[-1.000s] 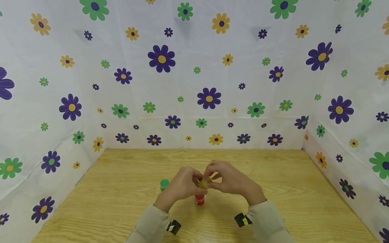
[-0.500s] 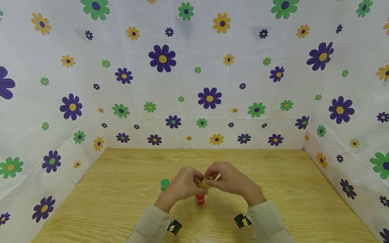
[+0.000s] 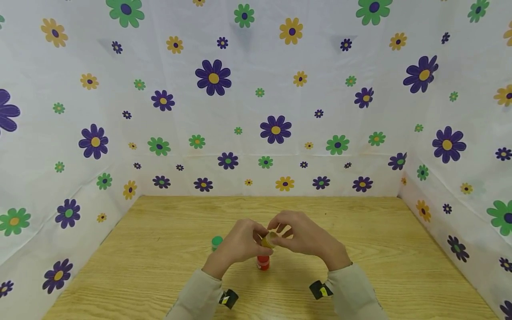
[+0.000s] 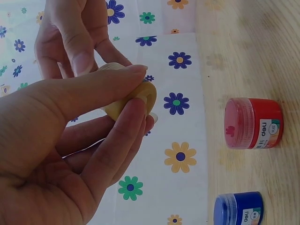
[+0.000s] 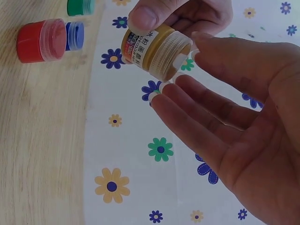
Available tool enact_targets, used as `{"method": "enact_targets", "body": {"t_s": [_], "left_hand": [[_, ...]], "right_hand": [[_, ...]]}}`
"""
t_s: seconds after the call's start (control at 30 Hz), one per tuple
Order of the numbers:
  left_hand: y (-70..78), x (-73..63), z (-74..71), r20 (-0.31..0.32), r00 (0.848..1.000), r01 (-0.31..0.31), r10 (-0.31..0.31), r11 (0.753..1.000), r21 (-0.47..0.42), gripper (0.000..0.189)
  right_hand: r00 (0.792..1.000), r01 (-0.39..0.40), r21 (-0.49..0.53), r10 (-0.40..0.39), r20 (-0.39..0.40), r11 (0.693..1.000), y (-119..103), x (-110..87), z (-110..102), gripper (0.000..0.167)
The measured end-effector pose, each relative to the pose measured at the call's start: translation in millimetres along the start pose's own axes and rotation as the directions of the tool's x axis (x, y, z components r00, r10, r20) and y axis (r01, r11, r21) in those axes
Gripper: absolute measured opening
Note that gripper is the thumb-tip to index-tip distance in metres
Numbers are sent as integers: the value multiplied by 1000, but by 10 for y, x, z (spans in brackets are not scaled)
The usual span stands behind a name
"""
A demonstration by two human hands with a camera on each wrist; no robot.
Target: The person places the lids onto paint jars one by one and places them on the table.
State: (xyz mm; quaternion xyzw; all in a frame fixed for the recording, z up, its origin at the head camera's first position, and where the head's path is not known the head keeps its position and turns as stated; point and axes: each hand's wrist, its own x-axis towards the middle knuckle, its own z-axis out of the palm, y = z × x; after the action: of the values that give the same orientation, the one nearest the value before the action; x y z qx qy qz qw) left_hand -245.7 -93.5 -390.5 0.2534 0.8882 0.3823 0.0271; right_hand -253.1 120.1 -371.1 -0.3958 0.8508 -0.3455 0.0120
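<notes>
A small paint jar point(image 5: 145, 49) of ochre-yellow colour, with a clear ribbed lid point(image 5: 171, 55), is tilted in the air over the table. My left hand point(image 3: 240, 242) grips its body between thumb and fingers, as the left wrist view also shows. Around the lid end, my right hand point(image 3: 304, 235) holds its thumb and fingers spread; in the right wrist view the fingertips point(image 5: 157, 98) sit just off the lid or barely at its edge. Below the hands stands a red paint jar point(image 3: 263, 263), its top partly covered by the left hand in the head view.
A green paint jar point(image 3: 217, 241) stands left of the left hand. A blue paint jar point(image 4: 241, 208) is near the red one, hidden in the head view. The wooden table point(image 3: 168, 258) is bordered by a flower-printed cloth point(image 3: 240, 106) at the back and both sides.
Half a second ago my right fingers were closer round the lid; now they have spread away from it. My left hand keeps the jar in nearly the same place.
</notes>
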Motion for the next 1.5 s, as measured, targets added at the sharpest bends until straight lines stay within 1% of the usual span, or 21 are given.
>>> {"method": "enact_targets", "body": {"t_s": [0.13, 0.3, 0.4, 0.63, 0.9, 1.1, 1.2, 1.3, 1.4, 1.5], "left_hand": [[-4, -1, 2, 3, 1000, -11, 11, 1000, -11, 24], [3, -2, 6, 3, 1000, -18, 18, 1000, -14, 22], [8, 2, 8, 1, 1000, -20, 20, 1000, -11, 22], [27, 13, 13, 7, 1000, 3, -3, 1000, -2, 24], [40, 12, 19, 14, 1000, 5, -4, 1000, -18, 22], [41, 8, 17, 10, 1000, 1, 0, 1000, -7, 22], [41, 3, 9, 7, 1000, 5, -5, 1000, -3, 22], [34, -1, 0, 8, 1000, 8, -8, 1000, -15, 22], [24, -3, -5, 10, 1000, 5, -5, 1000, -30, 21], [21, -6, -7, 10, 1000, 5, -4, 999, -44, 21]], "right_hand": [[999, 46, -1, -46, 1, 999, 0, -5, 5, 16], [998, 66, 19, -67, 6, 998, -5, -7, 7, 14], [998, 54, 29, -54, 11, 998, -3, -5, 6, 14], [1000, -21, 5, 21, 10, 1000, -1, 7, 1, 9], [999, -34, -38, 34, 0, 999, 1, 16, 2, 12], [998, -55, -37, 55, 11, 998, 2, 17, 6, 18], [1000, -25, -21, 25, -6, 999, 4, 3, 0, 20], [1000, 19, -7, -20, -21, 1000, -1, -8, -10, 15], [998, 58, 0, -58, -19, 998, -1, -9, -12, 12], [996, 87, 6, -86, -8, 996, 3, -1, -4, 15]]}}
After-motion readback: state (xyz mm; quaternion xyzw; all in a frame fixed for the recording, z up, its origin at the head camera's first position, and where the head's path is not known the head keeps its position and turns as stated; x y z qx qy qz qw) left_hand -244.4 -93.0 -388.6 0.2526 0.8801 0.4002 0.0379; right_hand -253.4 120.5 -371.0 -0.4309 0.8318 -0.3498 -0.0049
